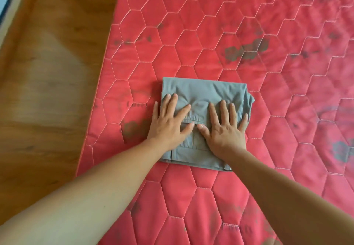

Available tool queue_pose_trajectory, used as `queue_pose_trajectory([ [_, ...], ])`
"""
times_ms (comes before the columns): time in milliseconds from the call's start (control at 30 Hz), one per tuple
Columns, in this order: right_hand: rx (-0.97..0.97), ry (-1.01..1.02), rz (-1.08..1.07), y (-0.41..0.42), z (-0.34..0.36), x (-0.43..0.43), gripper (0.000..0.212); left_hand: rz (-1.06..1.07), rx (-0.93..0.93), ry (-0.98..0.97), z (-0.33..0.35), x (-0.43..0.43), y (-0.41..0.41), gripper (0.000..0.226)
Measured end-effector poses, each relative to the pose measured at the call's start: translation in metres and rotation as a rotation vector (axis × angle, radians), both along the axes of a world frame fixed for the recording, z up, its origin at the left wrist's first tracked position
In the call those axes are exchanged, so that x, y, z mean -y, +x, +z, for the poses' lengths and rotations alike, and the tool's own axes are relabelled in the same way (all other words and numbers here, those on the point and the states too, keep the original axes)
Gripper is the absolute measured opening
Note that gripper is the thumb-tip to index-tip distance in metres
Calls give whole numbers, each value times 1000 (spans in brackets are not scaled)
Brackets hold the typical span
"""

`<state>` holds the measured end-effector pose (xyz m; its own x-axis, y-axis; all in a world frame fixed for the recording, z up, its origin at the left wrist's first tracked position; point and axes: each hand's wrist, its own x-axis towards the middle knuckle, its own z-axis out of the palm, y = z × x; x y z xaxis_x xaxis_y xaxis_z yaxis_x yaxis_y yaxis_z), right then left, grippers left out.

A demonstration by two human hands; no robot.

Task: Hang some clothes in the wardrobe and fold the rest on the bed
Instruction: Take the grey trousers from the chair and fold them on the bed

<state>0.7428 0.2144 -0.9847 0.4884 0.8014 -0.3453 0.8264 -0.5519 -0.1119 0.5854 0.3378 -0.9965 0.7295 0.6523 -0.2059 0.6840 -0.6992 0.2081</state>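
I am in a bedroom of a home. Before me is a bed point(249, 24) with a red quilted cover, stitched in pale thread in a pattern of hexagons. It has several dark grey stains point(247, 50). To my left, beside the bed, there is a floor point(47, 72) with brown wood grain, as in a house. A grey garment point(203, 89) lies on the bed, folded to a flat rectangle. My left hand point(168, 127) and right hand point(224, 131) press flat on it, which is ordinary laundry work. At the far left corner a white edge point(13, 10) shows, with blurred blue and dark things behind it. I cannot tell what they are.
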Motion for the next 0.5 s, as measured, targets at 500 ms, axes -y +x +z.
queue_pose_trajectory([
  [500,42,161,-152,25,-16,-14,71,127,186,1,-16,-18,17,74],
])
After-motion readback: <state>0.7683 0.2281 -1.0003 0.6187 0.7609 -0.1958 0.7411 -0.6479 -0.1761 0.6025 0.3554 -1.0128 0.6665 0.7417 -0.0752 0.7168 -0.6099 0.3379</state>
